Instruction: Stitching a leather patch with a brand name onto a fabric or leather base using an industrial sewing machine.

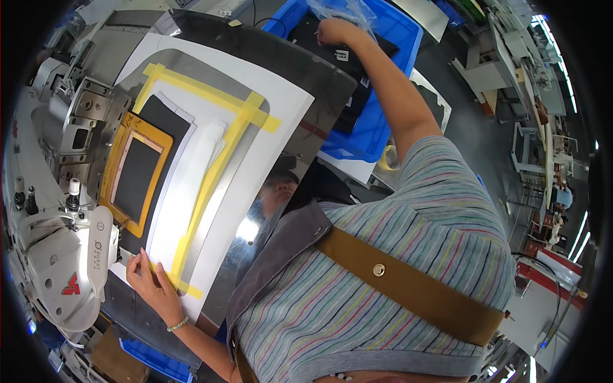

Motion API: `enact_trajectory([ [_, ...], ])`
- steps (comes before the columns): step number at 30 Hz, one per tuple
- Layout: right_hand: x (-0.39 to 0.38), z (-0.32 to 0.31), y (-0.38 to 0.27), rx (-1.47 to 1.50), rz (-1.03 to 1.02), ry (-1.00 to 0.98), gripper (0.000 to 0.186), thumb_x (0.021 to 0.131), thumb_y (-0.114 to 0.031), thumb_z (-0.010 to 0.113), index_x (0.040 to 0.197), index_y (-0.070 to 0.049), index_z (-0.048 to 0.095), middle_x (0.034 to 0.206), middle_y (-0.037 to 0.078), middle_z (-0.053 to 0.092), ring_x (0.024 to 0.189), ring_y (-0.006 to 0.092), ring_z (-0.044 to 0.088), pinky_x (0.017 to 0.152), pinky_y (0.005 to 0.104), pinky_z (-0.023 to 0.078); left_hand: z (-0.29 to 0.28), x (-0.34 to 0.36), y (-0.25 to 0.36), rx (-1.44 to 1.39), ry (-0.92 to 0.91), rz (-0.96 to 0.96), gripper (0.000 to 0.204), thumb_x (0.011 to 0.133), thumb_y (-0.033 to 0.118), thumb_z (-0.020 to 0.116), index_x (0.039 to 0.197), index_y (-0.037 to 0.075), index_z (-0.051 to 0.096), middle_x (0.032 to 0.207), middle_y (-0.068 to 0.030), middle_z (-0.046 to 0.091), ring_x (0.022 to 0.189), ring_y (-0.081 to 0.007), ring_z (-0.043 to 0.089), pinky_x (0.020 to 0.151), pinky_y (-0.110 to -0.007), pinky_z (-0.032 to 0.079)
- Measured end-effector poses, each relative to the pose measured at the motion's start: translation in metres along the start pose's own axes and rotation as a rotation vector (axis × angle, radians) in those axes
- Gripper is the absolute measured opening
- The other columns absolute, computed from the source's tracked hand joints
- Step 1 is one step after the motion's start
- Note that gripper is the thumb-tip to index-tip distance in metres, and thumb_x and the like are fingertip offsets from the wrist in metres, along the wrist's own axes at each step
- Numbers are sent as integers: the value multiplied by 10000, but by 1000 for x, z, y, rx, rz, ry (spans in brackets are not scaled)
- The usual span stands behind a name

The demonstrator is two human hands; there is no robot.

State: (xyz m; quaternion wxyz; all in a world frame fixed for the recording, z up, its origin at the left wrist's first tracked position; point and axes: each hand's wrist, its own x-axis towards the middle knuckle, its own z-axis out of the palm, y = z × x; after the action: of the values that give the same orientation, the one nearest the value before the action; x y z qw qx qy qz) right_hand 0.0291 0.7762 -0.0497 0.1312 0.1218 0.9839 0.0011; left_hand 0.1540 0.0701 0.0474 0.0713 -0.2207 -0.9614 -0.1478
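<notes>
My left hand lies with fingers apart at the near end of a taped white sheet, fingertips next to a black fabric piece. On that fabric rests an orange-yellow frame, black cloth showing through its window. Yellow tape runs along the sheet's edges. My right arm stretches to a blue plastic bin at the far right. There my right hand is closed over black fabric pieces with small white labels; its fingertips are hidden, so what it grips cannot be made out.
A white sewing machine head with a grey lever stands close to my left hand. Metal clamp parts adjoin the frame. A dark glossy table edge curves before my body. Clear plastic film lies over the bin's far end.
</notes>
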Motion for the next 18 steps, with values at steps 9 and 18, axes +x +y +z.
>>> enact_trajectory([
  [9, -20, 106, 22, 35, 78, 168, 254, 794, -204, 703, 1027, -128, 772, 1124, 154, 749, 1071, 363, 711, 884, 490, 579, 2, -2, 0, -51, 11, -36, 410, 973, 46, 603, 1379, -9, 620, 1333, -177, 527, 1335, -361, 485, 1133, -448, 395],
  [18, -17, 106, 58, 29, -40, 212, 185, 859, -222, 639, 946, -126, 772, 1055, 177, 744, 998, 380, 712, 875, 488, 575, -10, -2, -5, -52, -32, 6, 424, 987, 91, 614, 1404, 19, 603, 1397, -176, 537, 1343, -365, 496, 1145, -470, 384],
])
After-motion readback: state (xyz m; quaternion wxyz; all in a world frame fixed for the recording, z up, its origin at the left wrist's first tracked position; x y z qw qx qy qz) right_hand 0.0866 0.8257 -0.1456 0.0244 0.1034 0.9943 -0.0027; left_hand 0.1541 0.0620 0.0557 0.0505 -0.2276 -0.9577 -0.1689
